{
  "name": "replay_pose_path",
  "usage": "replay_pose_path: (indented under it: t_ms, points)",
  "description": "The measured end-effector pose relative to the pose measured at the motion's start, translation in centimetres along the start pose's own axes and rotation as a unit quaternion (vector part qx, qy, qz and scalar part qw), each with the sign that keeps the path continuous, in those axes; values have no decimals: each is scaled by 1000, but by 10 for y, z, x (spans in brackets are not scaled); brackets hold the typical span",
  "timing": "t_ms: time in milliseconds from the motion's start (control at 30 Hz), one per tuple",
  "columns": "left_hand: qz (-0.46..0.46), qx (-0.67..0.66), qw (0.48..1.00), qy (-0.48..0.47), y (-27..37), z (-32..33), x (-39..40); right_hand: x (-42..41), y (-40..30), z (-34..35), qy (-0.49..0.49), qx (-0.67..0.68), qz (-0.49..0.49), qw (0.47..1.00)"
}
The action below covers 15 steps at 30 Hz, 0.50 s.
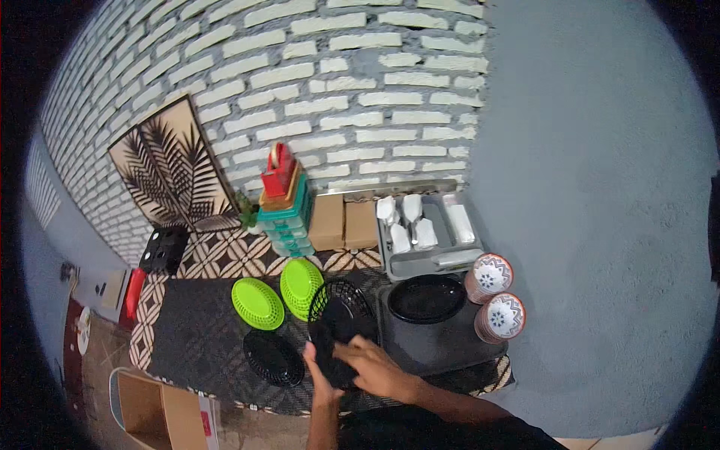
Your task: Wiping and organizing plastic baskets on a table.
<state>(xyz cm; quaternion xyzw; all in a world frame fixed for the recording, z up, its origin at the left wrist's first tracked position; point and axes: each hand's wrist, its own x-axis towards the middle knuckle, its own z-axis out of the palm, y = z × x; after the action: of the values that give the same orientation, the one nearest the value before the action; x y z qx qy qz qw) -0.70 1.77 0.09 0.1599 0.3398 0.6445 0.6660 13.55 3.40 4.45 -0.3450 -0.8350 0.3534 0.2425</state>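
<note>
My left hand (322,376) holds the near left side of a black plastic basket (343,315), which stands tilted over the dark table mat. My right hand (374,365) is at the basket's near part, its fingers over the inside; whether they grip anything is blurred. Just left of it another black oval basket (274,358) lies on the mat. Behind are a lime-green oval basket (257,304), upside down, and a second green one or stack (301,287), partly covered by the black basket. To the right, a black oval basket (427,298) lies on a dark grey tray (439,351).
Two stacks of patterned bowls (500,318) stand at the tray's right edge. Behind it is a grey cutlery organizer (402,271) with white-wrapped items. Cardboard boxes (327,222), a teal drawer unit (287,225) and a red tape dispenser (278,177) stand along the brick wall.
</note>
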Motion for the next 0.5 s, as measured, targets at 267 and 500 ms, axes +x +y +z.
replay_pose_path:
  t_ms: [267, 500]
  points:
    - [-95, 38, 994, -51, 9, 5, -9, 6, 3, -40, 87, -178, -88, 976]
    - [210, 287, 931, -75, 11, 25, 0, 5, -20, -25, 14, -118, 159, 980]
